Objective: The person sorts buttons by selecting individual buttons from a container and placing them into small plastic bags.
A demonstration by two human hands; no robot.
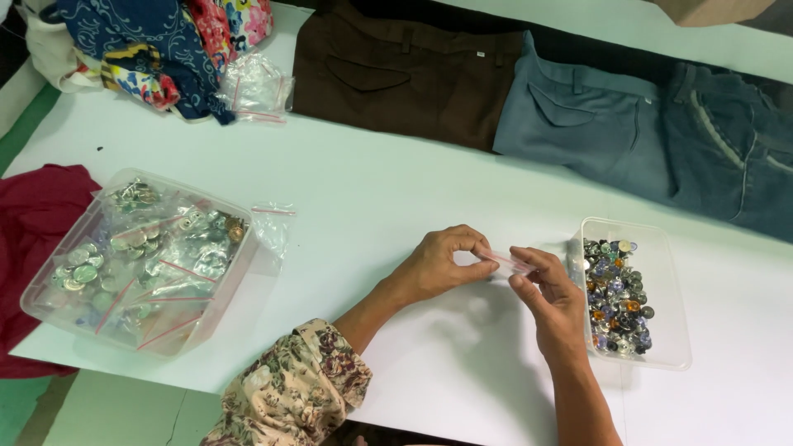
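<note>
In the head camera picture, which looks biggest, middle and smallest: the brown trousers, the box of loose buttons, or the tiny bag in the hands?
1. brown trousers
2. box of loose buttons
3. tiny bag, pinched between left hand and right hand

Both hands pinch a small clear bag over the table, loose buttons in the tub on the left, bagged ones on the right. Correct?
Not quite: the tubs are swapped. The head view shows the loose buttons in the tub on the right, beside the right hand, and the bagged ones in the tub on the left. The left hand and right hand do pinch a small clear bag over the table.
</note>
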